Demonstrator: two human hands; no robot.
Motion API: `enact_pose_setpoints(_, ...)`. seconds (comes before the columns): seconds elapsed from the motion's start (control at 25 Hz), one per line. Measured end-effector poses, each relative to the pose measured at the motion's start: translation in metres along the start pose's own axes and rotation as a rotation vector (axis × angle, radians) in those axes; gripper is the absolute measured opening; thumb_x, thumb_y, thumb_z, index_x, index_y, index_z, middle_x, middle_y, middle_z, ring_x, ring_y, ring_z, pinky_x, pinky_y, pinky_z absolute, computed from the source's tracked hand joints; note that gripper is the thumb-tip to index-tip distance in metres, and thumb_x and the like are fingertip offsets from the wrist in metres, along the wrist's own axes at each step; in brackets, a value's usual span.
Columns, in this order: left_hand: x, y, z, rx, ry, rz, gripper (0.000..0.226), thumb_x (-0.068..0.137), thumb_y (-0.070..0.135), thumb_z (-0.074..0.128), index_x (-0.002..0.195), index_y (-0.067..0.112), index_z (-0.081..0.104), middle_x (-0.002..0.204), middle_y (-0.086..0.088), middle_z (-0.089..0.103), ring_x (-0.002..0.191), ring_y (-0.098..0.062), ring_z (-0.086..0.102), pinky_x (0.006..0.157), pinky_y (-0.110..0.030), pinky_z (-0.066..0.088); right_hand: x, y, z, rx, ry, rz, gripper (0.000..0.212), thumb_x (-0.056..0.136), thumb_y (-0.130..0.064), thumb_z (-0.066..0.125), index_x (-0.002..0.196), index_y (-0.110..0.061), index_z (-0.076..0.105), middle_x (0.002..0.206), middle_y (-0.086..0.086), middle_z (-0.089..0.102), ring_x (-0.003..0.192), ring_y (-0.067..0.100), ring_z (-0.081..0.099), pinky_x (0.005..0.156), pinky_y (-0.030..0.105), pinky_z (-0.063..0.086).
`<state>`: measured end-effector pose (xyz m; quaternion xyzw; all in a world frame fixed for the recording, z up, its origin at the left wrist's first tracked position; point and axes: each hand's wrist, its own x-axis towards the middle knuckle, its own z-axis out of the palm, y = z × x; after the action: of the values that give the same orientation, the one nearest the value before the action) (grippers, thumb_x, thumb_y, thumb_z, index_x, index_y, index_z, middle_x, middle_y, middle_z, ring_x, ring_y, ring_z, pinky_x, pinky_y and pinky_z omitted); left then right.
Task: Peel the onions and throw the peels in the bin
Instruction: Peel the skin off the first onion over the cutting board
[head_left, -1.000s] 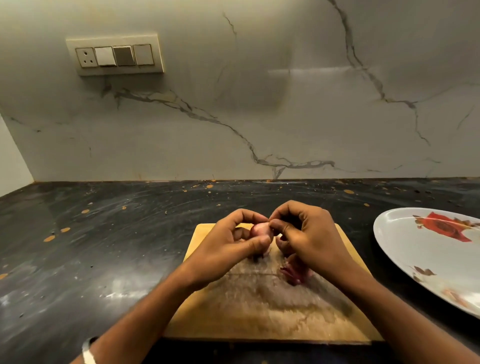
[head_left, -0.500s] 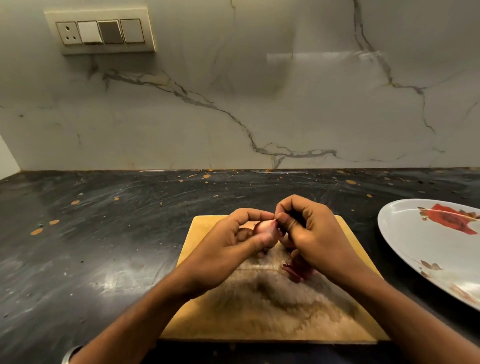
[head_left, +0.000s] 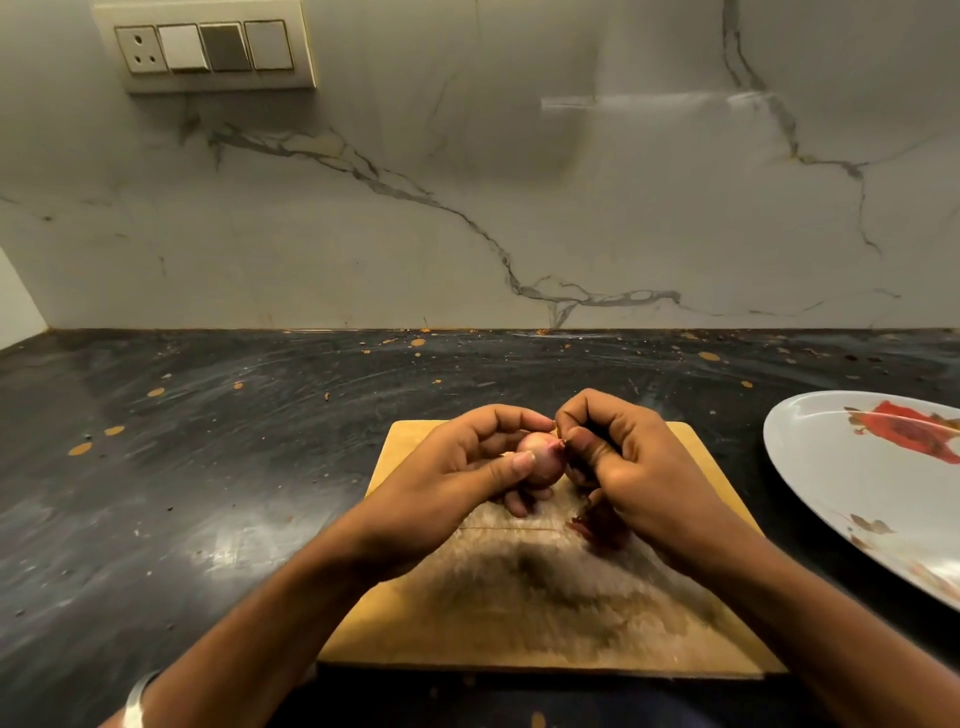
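Wooden cutting board (head_left: 519, 613) lay nearest on the dark counter (head_left: 156, 467), red peels (head_left: 597, 525) on it under the right wrist. Above the board, left hand (head_left: 457, 483) gripped a small onion (head_left: 540, 460); right hand (head_left: 639, 467) pinched skin at its tip. White plate (head_left: 857, 478) sat right. Switch panel (head_left: 208, 49) on far wall.

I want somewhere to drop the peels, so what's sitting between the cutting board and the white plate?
Nothing: the head view shows only a bare strip of dark countertop between the cutting board and the white plate.
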<state>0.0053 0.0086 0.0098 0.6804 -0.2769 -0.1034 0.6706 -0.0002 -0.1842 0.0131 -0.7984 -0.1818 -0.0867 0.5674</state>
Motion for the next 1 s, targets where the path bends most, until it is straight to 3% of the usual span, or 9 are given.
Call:
enact_pose_setpoints(0.12, 0.001, -0.001, 0.009, 0.053, 0.033, 0.003, 0.040, 0.090, 0.018, 0.063, 0.129, 0.015, 0.056, 0.103, -0.005, 0.069, 0.093, -0.019, 0.066, 0.077, -0.027, 0.055, -0.001, -0.002, 0.000, -0.080, 0.071, -0.064, 0.019, 0.099, -0.003, 0.053, 0.083, -0.012, 0.058, 0.060, -0.004, 0.052, 0.057, 0.010, 0.047, 0.052, 0.042, 0.045)
enact_pose_setpoints(0.2, 0.002, -0.004, 0.013, 0.049, 0.109, 0.025, 0.046, 0.081, 0.014, 0.071, 0.125, 0.016, 0.058, 0.107, -0.006, 0.070, 0.097, -0.019, 0.070, 0.079, -0.026, 0.057, 0.000, -0.003, 0.003, -0.119, 0.087, -0.082, 0.017, 0.099, -0.003, 0.053, 0.084, -0.011, 0.057, 0.063, -0.006, 0.052, 0.059, 0.010, 0.047, 0.055, 0.046, 0.046)
enact_pose_setpoints(0.32, 0.002, -0.005, 0.010, 0.044, 0.125, 0.069, 0.039, 0.085, 0.008, 0.069, 0.123, 0.013, 0.060, 0.111, -0.010, 0.070, 0.099, -0.030, 0.070, 0.081, -0.032, 0.060, -0.001, -0.004, 0.003, -0.042, 0.017, -0.063, 0.024, 0.099, 0.000, 0.050, 0.081, -0.015, 0.055, 0.061, -0.011, 0.051, 0.057, 0.002, 0.044, 0.050, 0.026, 0.040)
enact_pose_setpoints(0.44, 0.001, -0.003, 0.002, 0.002, 0.062, 0.058, 0.035, 0.089, 0.012, 0.064, 0.124, 0.009, 0.061, 0.108, -0.016, 0.070, 0.093, -0.028, 0.069, 0.077, -0.029, 0.058, -0.002, -0.004, 0.000, 0.088, -0.021, -0.034, 0.025, 0.099, 0.001, 0.050, 0.080, -0.013, 0.057, 0.059, -0.010, 0.050, 0.055, 0.001, 0.044, 0.048, 0.013, 0.037)
enact_pose_setpoints(0.6, 0.001, -0.003, 0.000, -0.063, 0.028, 0.034, 0.032, 0.094, 0.015, 0.056, 0.125, 0.011, 0.062, 0.108, -0.020, 0.070, 0.090, -0.026, 0.065, 0.076, -0.027, 0.057, -0.003, -0.006, -0.001, 0.193, -0.050, -0.011, 0.025, 0.100, 0.000, 0.048, 0.080, -0.011, 0.058, 0.058, -0.009, 0.049, 0.053, 0.002, 0.043, 0.047, 0.011, 0.036)
enact_pose_setpoints(0.72, 0.004, -0.002, -0.004, -0.285, 0.092, 0.015, 0.031, 0.095, 0.018, 0.051, 0.121, 0.013, 0.067, 0.115, -0.023, 0.068, 0.084, -0.023, 0.065, 0.075, -0.026, 0.058, -0.005, -0.007, -0.003, 0.176, -0.074, -0.063, 0.027, 0.099, 0.006, 0.046, 0.080, -0.011, 0.056, 0.063, -0.008, 0.050, 0.058, 0.004, 0.043, 0.052, 0.014, 0.036)
enact_pose_setpoints(0.84, 0.006, 0.002, -0.013, -0.478, 0.131, 0.029, 0.034, 0.098, 0.020, 0.045, 0.124, 0.012, 0.064, 0.120, -0.022, 0.067, 0.081, -0.017, 0.067, 0.072, -0.024, 0.059, -0.006, -0.007, -0.001, -0.002, -0.136, -0.167, 0.022, 0.094, 0.010, 0.052, 0.082, -0.008, 0.058, 0.070, -0.010, 0.056, 0.064, 0.000, 0.050, 0.059, 0.011, 0.040)
enact_pose_setpoints(1.0, 0.007, 0.005, -0.019, -0.507, 0.181, -0.013, 0.037, 0.097, 0.023, 0.046, 0.129, 0.011, 0.059, 0.126, -0.019, 0.066, 0.082, -0.015, 0.067, 0.067, -0.021, 0.057, -0.010, -0.005, 0.006, -0.204, -0.216, -0.301, 0.019, 0.091, -0.001, 0.067, 0.089, -0.020, 0.067, 0.083, -0.016, 0.071, 0.076, 0.004, 0.070, 0.067, 0.017, 0.055)
